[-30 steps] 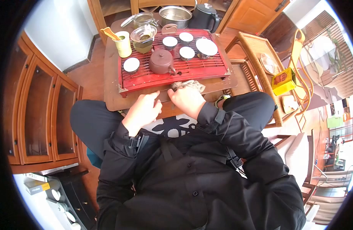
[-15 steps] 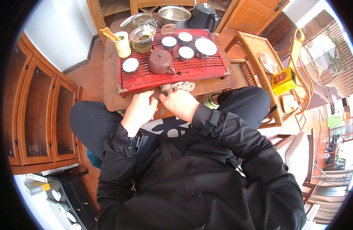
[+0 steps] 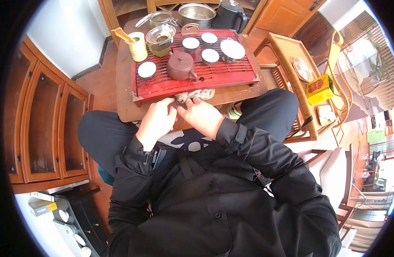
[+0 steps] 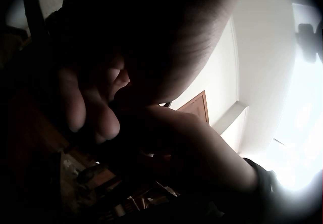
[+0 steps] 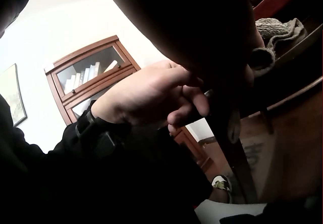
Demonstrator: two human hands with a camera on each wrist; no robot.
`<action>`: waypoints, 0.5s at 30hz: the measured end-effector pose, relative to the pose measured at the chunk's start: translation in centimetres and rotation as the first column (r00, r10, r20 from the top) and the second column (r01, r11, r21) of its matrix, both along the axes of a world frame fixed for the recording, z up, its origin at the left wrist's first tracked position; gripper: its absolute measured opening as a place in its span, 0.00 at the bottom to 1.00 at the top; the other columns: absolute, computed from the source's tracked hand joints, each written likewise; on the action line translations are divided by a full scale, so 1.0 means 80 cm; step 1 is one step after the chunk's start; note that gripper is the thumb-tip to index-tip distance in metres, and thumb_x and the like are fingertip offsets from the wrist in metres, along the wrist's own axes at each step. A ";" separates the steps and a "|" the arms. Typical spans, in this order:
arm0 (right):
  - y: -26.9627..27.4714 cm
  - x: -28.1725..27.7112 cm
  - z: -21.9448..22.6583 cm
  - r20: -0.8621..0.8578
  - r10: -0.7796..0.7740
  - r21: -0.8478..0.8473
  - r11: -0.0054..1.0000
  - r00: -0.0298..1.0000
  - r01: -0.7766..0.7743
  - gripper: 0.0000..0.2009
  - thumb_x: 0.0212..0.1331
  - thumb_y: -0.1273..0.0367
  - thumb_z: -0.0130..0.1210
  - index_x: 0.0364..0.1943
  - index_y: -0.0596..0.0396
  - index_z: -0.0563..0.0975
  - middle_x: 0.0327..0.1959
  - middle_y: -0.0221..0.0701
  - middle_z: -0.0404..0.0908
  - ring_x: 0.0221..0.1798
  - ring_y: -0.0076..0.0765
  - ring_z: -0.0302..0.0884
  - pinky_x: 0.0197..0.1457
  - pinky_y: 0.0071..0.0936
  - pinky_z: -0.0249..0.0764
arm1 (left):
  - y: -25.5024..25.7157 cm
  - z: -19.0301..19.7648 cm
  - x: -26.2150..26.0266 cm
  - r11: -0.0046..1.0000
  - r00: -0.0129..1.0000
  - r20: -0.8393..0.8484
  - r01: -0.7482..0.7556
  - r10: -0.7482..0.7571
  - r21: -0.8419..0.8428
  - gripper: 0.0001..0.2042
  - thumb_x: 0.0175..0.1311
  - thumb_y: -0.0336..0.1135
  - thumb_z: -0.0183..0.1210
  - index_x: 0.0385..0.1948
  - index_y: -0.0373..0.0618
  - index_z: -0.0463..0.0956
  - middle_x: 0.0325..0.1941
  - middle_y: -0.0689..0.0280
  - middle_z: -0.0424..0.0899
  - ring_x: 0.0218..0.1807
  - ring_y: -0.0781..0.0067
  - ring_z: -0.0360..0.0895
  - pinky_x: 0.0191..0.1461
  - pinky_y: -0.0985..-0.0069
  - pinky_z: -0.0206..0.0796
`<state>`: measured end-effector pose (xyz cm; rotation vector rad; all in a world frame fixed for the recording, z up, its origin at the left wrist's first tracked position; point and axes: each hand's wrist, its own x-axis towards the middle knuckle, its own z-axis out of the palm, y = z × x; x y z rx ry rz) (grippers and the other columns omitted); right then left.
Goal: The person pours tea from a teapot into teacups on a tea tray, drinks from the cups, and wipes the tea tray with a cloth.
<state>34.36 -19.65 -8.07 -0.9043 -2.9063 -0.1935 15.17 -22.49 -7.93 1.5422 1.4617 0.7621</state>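
Note:
A crumpled grey-beige cloth [image 3: 199, 94] lies at the tray's front edge; the right wrist view shows its coarse weave and a rolled end. My right hand [image 3: 202, 118] holds the cloth's near side, its fingertips hidden behind the hand. Close beside it, my left hand [image 3: 156, 118] reaches in with the index finger forward and the other fingers [image 4: 106, 123] curled. I cannot tell whether the left fingertips pinch the cloth. Just beyond, the brown teapot [image 3: 181, 66] stands on the red slatted tea tray [image 3: 162, 91].
White-rimmed cups [image 3: 210, 56] and a strainer on a glass pitcher [image 3: 160, 40] stand on the tray. A yellow-green tool holder [image 3: 138, 49] is at left; a steel pot [image 3: 197, 16] and dark kettle [image 3: 230, 16] are behind. A rattan cart [image 3: 287, 60] stands at right.
The cloth and my right hand have moved left, nearer my left hand. My left hand has stayed nearly in place. The head view has shifted slightly.

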 end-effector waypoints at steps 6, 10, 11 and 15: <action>0.009 0.017 -0.002 -0.219 0.018 -0.068 0.997 0.976 -0.033 0.11 0.55 0.72 0.57 0.43 0.56 0.76 0.39 0.37 0.80 0.48 0.44 0.81 0.50 0.34 0.80 | -0.002 0.007 0.000 0.999 1.000 0.022 -0.002 0.003 -0.032 0.17 0.70 0.28 0.50 0.56 0.29 0.75 0.27 0.58 0.86 0.19 0.74 0.79 0.27 0.75 0.73; 0.023 0.042 -0.005 -0.428 -0.017 -0.236 0.967 0.904 -0.093 0.12 0.54 0.76 0.55 0.44 0.57 0.76 0.40 0.42 0.81 0.47 0.49 0.81 0.50 0.38 0.78 | 0.001 0.013 0.002 0.996 0.997 -0.015 0.076 -0.077 -0.050 0.14 0.70 0.27 0.50 0.53 0.35 0.77 0.29 0.61 0.87 0.21 0.77 0.78 0.29 0.76 0.72; 0.027 0.046 -0.010 -0.557 -0.056 -0.300 0.944 0.828 -0.138 0.13 0.54 0.78 0.55 0.45 0.57 0.76 0.40 0.44 0.81 0.45 0.52 0.82 0.50 0.39 0.77 | 0.003 0.008 0.001 0.996 0.997 -0.016 0.071 -0.072 -0.053 0.14 0.70 0.27 0.50 0.53 0.35 0.77 0.29 0.61 0.87 0.21 0.77 0.78 0.29 0.76 0.72; 0.017 0.062 0.015 -0.504 -0.444 -0.649 0.760 0.741 0.014 0.12 0.60 0.81 0.52 0.46 0.54 0.76 0.32 0.35 0.80 0.35 0.30 0.81 0.42 0.29 0.76 | 0.007 0.002 0.007 0.980 0.994 0.006 0.103 -0.106 0.173 0.10 0.70 0.27 0.51 0.47 0.36 0.78 0.32 0.61 0.88 0.25 0.76 0.81 0.32 0.75 0.73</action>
